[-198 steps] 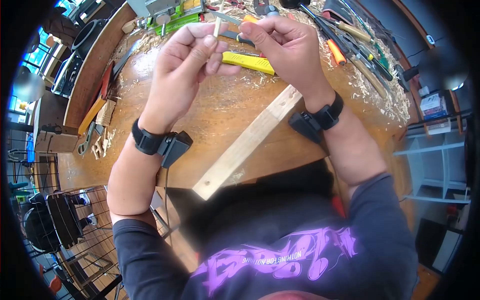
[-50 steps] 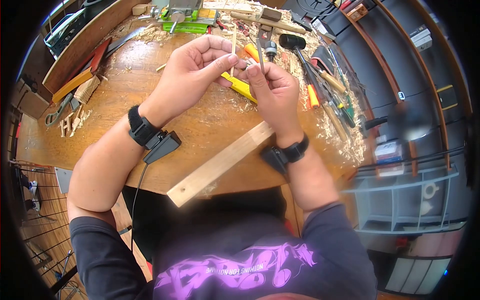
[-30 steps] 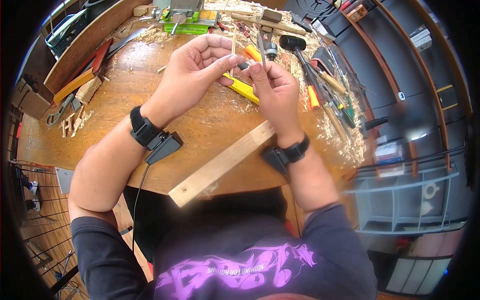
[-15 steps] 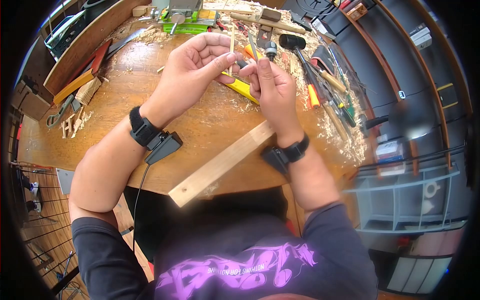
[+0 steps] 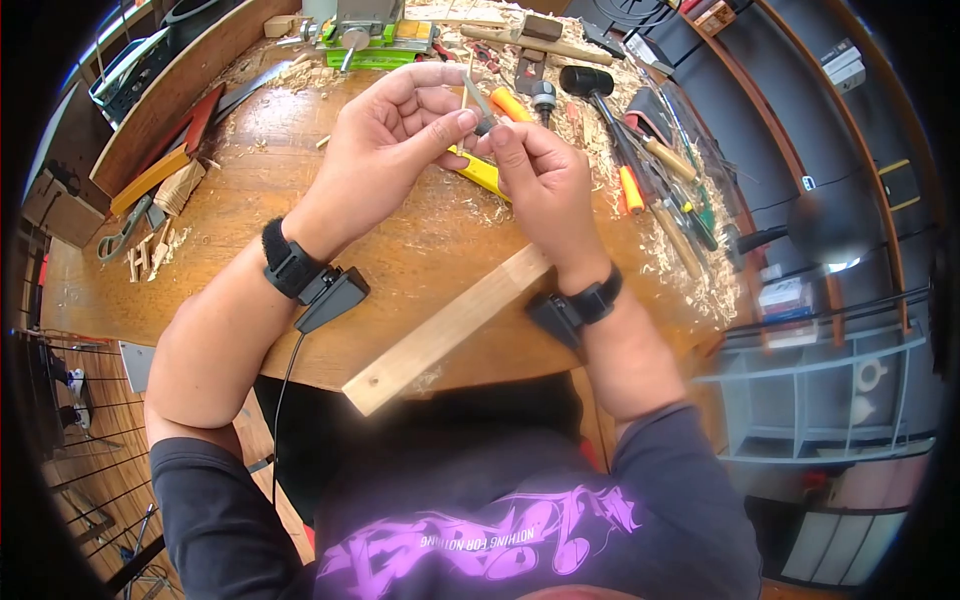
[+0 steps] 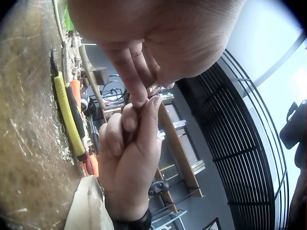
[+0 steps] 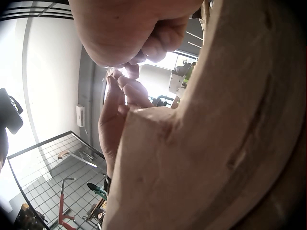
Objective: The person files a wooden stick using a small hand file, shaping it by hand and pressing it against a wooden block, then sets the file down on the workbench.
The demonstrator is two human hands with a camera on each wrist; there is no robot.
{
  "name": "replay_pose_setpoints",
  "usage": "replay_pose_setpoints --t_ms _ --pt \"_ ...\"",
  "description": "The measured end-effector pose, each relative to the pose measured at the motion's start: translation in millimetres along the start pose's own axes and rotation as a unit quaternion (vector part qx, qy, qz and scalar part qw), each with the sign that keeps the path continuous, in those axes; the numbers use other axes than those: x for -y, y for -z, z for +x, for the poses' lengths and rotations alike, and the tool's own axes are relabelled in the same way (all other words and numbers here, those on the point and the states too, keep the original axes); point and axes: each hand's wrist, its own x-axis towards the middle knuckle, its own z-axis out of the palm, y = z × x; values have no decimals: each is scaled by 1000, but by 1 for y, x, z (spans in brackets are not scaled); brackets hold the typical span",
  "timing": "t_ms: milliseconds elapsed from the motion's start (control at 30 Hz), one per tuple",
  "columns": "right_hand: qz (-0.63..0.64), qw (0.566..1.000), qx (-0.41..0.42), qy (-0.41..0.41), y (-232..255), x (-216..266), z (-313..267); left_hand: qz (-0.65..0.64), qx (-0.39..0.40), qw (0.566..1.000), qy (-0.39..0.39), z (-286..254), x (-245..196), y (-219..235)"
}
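My left hand pinches a thin pale wooden stick upright between thumb and fingers, above the workbench. Close to its right, my right hand holds a thin flat grey strip, blade-like, between thumb and curled fingers. The strip leans left and its upper end overlaps the stick in the head view. In the left wrist view, the fingertips of the left hand and right hand come together, largely hiding what they hold. A long wooden board lies beneath the right wrist, one end over the bench's front edge.
Behind the hands lie a yellow-handled tool, a black mallet and a green vise. Several hand tools and wood shavings spread along the right side. Scissors and wood offcuts sit at the left.
The grey strip has swung left, from standing apart beside the stick to leaning across it. The left hand keeps its pinch on the stick. The head view has shifted since the oldest frame.
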Motion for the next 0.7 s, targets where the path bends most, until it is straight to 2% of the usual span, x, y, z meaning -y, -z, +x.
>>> replay_pose_setpoints --t_ms 433,700 --pt "-7 998 -9 61 -1 -12 3 11 -26 1000 11 1 2 1" --pt "-10 998 -4 64 0 -9 2 26 -22 999 10 0 -5 -4"
